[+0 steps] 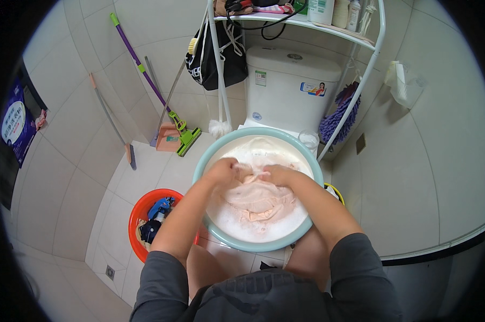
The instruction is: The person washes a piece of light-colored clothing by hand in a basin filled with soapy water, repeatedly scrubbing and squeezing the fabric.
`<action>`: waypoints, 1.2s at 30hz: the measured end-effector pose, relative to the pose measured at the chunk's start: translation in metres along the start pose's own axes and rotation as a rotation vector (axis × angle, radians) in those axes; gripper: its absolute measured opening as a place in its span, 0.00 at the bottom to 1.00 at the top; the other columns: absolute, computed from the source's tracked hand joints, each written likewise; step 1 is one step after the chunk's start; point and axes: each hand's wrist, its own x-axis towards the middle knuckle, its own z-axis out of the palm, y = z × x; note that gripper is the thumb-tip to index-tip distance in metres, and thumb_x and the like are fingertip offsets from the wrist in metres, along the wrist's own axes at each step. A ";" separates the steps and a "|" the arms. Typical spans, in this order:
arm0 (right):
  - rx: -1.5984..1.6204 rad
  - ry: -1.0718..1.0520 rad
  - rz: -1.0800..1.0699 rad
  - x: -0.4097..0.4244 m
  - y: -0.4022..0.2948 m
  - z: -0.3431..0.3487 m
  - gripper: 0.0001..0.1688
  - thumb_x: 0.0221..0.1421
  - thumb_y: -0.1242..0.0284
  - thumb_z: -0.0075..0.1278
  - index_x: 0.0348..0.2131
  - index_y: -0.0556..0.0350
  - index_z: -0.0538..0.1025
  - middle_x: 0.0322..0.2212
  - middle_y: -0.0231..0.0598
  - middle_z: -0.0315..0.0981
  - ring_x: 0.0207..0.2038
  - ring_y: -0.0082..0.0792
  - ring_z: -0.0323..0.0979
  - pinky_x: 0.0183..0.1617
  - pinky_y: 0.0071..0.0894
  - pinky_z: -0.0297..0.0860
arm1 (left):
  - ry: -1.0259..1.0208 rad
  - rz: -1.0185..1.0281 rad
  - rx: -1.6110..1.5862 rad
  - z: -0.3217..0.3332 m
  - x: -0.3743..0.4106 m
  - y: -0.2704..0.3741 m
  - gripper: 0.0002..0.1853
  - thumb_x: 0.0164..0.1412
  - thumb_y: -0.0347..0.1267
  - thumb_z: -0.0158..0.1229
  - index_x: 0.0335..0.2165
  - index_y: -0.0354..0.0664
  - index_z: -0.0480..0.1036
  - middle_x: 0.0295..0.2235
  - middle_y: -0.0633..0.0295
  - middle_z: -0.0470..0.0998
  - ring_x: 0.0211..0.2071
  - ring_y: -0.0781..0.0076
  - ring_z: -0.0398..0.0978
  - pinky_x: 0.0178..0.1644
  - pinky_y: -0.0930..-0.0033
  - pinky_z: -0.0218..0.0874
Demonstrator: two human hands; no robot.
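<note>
A large basin with a light blue rim (258, 246) stands in front of me, full of white soap suds (262, 151). In it lies a wet, pale pink cloth garment (258, 197), partly under the foam. My left hand (225, 171) grips a fold of the garment near the basin's middle, its fingers curled and partly wet with suds. Across a short gap, my right hand (278, 175) pinches another bunched part of the same cloth. The fingertips of both hands are partly hidden by cloth and foam.
On the left floor sits an orange-red tub (135, 225) of clothes. A green sponge mop (188, 141), a pink dustpan (168, 137) and a broom (130, 155) lean behind it. Beyond the basin are a toilet (291, 92) and a white metal rack (363, 86). A yellow-rimmed container (339, 193) peeks out at right.
</note>
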 end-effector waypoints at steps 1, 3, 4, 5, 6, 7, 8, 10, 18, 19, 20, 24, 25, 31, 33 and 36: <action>0.202 -0.021 0.079 -0.005 -0.012 -0.011 0.34 0.46 0.49 0.45 0.45 0.55 0.66 0.42 0.42 0.66 0.40 0.34 0.66 0.44 0.33 0.62 | 0.010 -0.008 -0.328 -0.012 0.003 -0.012 0.07 0.55 0.28 0.44 0.28 0.39 0.70 0.23 0.59 0.73 0.29 0.68 0.72 0.35 0.65 0.64; 0.366 0.023 0.152 -0.021 -0.030 -0.022 0.30 0.47 0.54 0.48 0.43 0.56 0.67 0.37 0.38 0.68 0.35 0.29 0.67 0.38 0.29 0.65 | 0.083 0.033 -0.854 -0.020 0.002 -0.021 0.06 0.57 0.28 0.42 0.30 0.41 0.67 0.25 0.62 0.72 0.29 0.71 0.71 0.36 0.67 0.63; 0.330 0.097 0.150 -0.032 -0.034 -0.029 0.28 0.47 0.57 0.50 0.43 0.56 0.67 0.34 0.37 0.69 0.33 0.26 0.67 0.35 0.27 0.65 | 0.135 0.083 -1.051 -0.030 -0.011 0.003 0.05 0.58 0.28 0.42 0.32 0.43 0.66 0.27 0.63 0.72 0.31 0.72 0.71 0.38 0.68 0.62; 0.294 0.169 0.147 -0.042 -0.039 -0.035 0.26 0.47 0.60 0.51 0.42 0.56 0.67 0.32 0.36 0.69 0.31 0.23 0.66 0.32 0.25 0.65 | 0.190 0.133 -1.248 -0.034 -0.017 0.016 0.05 0.58 0.28 0.41 0.33 0.44 0.65 0.29 0.64 0.72 0.33 0.73 0.71 0.40 0.69 0.62; 0.236 0.185 0.101 -0.051 -0.048 -0.038 0.22 0.45 0.67 0.54 0.40 0.56 0.67 0.36 0.37 0.69 0.35 0.29 0.67 0.33 0.26 0.66 | 0.172 0.187 -1.304 -0.039 -0.019 0.015 0.05 0.58 0.29 0.42 0.34 0.45 0.64 0.29 0.64 0.71 0.33 0.73 0.70 0.41 0.69 0.62; 0.280 0.104 0.066 -0.053 -0.048 -0.037 0.21 0.45 0.67 0.54 0.39 0.56 0.68 0.35 0.37 0.69 0.35 0.29 0.67 0.33 0.26 0.66 | 0.154 0.240 -1.358 -0.046 -0.022 0.010 0.05 0.58 0.29 0.42 0.35 0.45 0.63 0.29 0.64 0.71 0.33 0.74 0.70 0.42 0.69 0.61; 0.324 0.022 0.030 -0.055 -0.048 -0.037 0.19 0.44 0.68 0.54 0.38 0.55 0.69 0.34 0.36 0.69 0.35 0.29 0.67 0.33 0.27 0.66 | 0.137 0.295 -1.412 -0.051 -0.025 0.007 0.05 0.58 0.30 0.42 0.35 0.46 0.62 0.30 0.64 0.70 0.33 0.74 0.69 0.43 0.69 0.61; 0.135 -0.046 -0.050 -0.059 -0.048 -0.035 0.09 0.46 0.71 0.50 0.30 0.56 0.73 0.31 0.35 0.69 0.32 0.30 0.67 0.33 0.28 0.66 | 0.031 0.361 -1.447 -0.055 -0.034 0.011 0.05 0.58 0.31 0.43 0.35 0.46 0.62 0.29 0.65 0.69 0.32 0.74 0.69 0.42 0.69 0.61; 0.887 0.284 -0.266 -0.044 -0.034 -0.049 0.12 0.53 0.74 0.35 0.38 0.53 0.66 0.34 0.34 0.65 0.36 0.28 0.66 0.39 0.28 0.65 | 0.050 0.249 -1.059 -0.061 -0.042 -0.014 0.15 0.50 0.32 0.53 0.39 0.46 0.62 0.30 0.64 0.68 0.32 0.71 0.68 0.39 0.71 0.59; 1.027 0.277 -0.285 -0.054 -0.043 -0.056 0.12 0.54 0.74 0.34 0.39 0.52 0.65 0.34 0.34 0.65 0.37 0.28 0.66 0.39 0.28 0.66 | 0.091 0.190 -0.809 -0.057 -0.045 -0.009 0.17 0.49 0.31 0.55 0.40 0.45 0.63 0.30 0.63 0.68 0.32 0.71 0.68 0.39 0.71 0.59; 1.168 0.269 -0.304 -0.058 -0.049 -0.059 0.12 0.55 0.74 0.32 0.40 0.51 0.63 0.34 0.34 0.65 0.38 0.28 0.66 0.40 0.27 0.66 | 0.128 0.131 -0.560 -0.052 -0.047 -0.004 0.19 0.47 0.30 0.57 0.40 0.44 0.64 0.30 0.63 0.68 0.33 0.71 0.68 0.39 0.72 0.59; 1.357 0.474 -0.338 -0.043 -0.061 -0.052 0.12 0.57 0.72 0.32 0.41 0.53 0.63 0.35 0.37 0.66 0.40 0.31 0.67 0.43 0.31 0.66 | 0.121 0.219 -0.014 -0.038 -0.039 0.010 0.13 0.48 0.28 0.56 0.36 0.40 0.69 0.32 0.62 0.69 0.34 0.72 0.68 0.39 0.72 0.59; 1.385 0.548 -0.318 -0.040 -0.064 -0.052 0.12 0.57 0.71 0.32 0.41 0.53 0.62 0.35 0.37 0.66 0.40 0.32 0.67 0.43 0.33 0.66 | 0.100 0.222 0.032 -0.036 -0.037 0.012 0.11 0.49 0.28 0.56 0.35 0.39 0.71 0.34 0.61 0.70 0.34 0.72 0.68 0.39 0.71 0.59; 1.785 0.776 -0.174 -0.008 -0.077 -0.031 0.12 0.57 0.71 0.33 0.40 0.55 0.63 0.36 0.39 0.65 0.39 0.36 0.67 0.44 0.37 0.66 | 0.296 0.106 -1.059 0.005 0.003 -0.010 0.16 0.60 0.38 0.44 0.42 0.37 0.64 0.36 0.60 0.70 0.35 0.67 0.68 0.39 0.67 0.61; 1.740 0.819 -0.197 0.002 -0.099 -0.008 0.11 0.55 0.71 0.35 0.38 0.55 0.64 0.35 0.39 0.65 0.38 0.37 0.67 0.42 0.39 0.66 | 0.419 -0.020 -1.595 0.026 0.013 0.022 0.19 0.61 0.39 0.40 0.44 0.35 0.60 0.36 0.59 0.68 0.34 0.68 0.68 0.38 0.65 0.62; 0.871 1.085 -0.537 -0.012 -0.136 0.027 0.08 0.50 0.71 0.40 0.29 0.57 0.68 0.31 0.44 0.65 0.34 0.40 0.67 0.36 0.40 0.65 | 0.480 -0.035 -1.610 0.038 0.021 0.019 0.19 0.60 0.42 0.41 0.44 0.39 0.60 0.38 0.57 0.67 0.35 0.65 0.68 0.38 0.63 0.63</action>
